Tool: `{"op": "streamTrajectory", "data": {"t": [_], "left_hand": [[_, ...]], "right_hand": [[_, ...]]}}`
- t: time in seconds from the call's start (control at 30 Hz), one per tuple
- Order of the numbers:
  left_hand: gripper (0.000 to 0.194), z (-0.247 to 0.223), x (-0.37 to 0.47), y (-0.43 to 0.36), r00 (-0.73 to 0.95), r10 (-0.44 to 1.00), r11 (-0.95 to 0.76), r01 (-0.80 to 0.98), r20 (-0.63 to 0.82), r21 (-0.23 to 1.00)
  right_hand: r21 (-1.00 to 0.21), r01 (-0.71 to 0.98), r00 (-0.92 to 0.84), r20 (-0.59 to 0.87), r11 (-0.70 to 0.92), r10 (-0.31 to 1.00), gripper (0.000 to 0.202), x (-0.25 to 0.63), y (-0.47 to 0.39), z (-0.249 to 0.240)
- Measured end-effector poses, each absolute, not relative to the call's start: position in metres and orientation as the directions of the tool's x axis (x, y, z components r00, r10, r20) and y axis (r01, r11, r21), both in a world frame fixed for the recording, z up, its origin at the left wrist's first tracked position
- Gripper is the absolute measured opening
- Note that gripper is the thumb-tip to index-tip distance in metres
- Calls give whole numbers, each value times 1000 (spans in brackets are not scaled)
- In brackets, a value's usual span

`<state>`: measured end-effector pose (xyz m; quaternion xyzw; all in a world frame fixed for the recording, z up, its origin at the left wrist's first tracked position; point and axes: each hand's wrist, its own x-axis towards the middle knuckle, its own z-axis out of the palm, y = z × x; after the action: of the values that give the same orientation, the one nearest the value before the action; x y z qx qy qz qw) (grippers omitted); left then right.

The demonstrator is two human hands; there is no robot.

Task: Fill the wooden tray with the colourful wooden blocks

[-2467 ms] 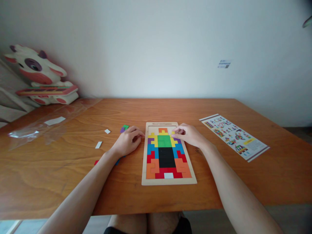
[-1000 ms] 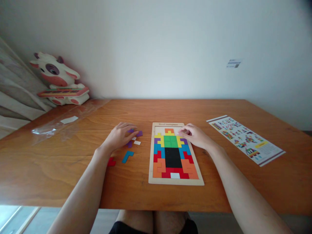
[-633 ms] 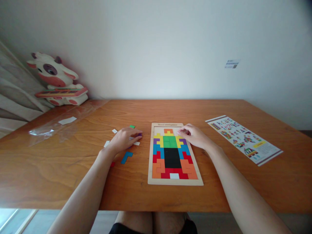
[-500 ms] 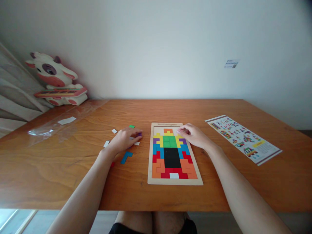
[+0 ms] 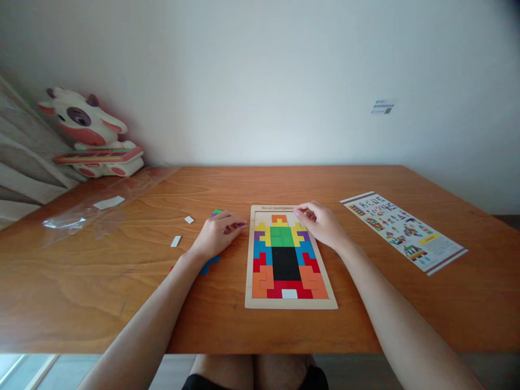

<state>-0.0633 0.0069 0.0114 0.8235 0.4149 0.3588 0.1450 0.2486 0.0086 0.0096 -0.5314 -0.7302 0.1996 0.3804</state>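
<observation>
Well, from where I stand the wooden table (image 5: 122, 303) is the biggest thing, with a cow-shaped toy keyboard (image 5: 97, 135) at its far left corner and a crumpled clear bag (image 5: 67, 222) lying just in front of that. Over on the right lies a long printed sheet (image 5: 406, 233), set at a slant. Squarely between them is the pale puzzle tray (image 5: 291, 304), with coloured blocks (image 5: 286, 264) lying close together inside it. The right hand (image 5: 319, 222) is at the tray's upper right corner, fingertips bunched; I can't tell whether its grip has anything in it. The left hand (image 5: 217, 233) has its grip closed on a small purple piece (image 5: 241, 224), just off the tray's left edge near the top. Partly hidden by that hand and forearm are a blue piece (image 5: 210, 264) and a green piece (image 5: 217, 212), and two white pieces (image 5: 176, 241) lie farther left. I'd judge the purple one light, stiff and thin, hardly fragile but perhaps a bit slick on its flat faces, so a pinch on opposite edges should suit it best, keeping its underside free
</observation>
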Motion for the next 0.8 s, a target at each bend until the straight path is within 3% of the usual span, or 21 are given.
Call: {"op": "streamTrajectory", "data": {"t": [0.07,0.13,0.23,0.3,0.4,0.53,0.8], "left_hand": [[25,12,-57,5,351,808,-584,583,473,565],[28,10,-50,3,267,860,-507,539,434,673],[36,6,-42,2,179,933,-356,356,311,864],[43,3,-39,2,178,950,-292,230,255,928],[48,1,-38,3,194,946,-296,193,259,936],[37,0,-41,6,182,936,-346,323,301,881],[32,-1,-38,17,115,974,-224,324,197,919]], "right_hand": [[-685,617,-160,374,389,913,26,242,6,12],[-676,600,-190,399,427,897,26,237,4,14],[-675,587,-204,411,447,889,24,234,2,14],[-672,595,-201,407,441,891,22,234,3,13],[-657,612,-207,403,440,891,21,235,4,12],[-644,626,-218,397,440,892,20,235,3,13],[-628,631,-242,398,455,885,15,237,4,13]]}}
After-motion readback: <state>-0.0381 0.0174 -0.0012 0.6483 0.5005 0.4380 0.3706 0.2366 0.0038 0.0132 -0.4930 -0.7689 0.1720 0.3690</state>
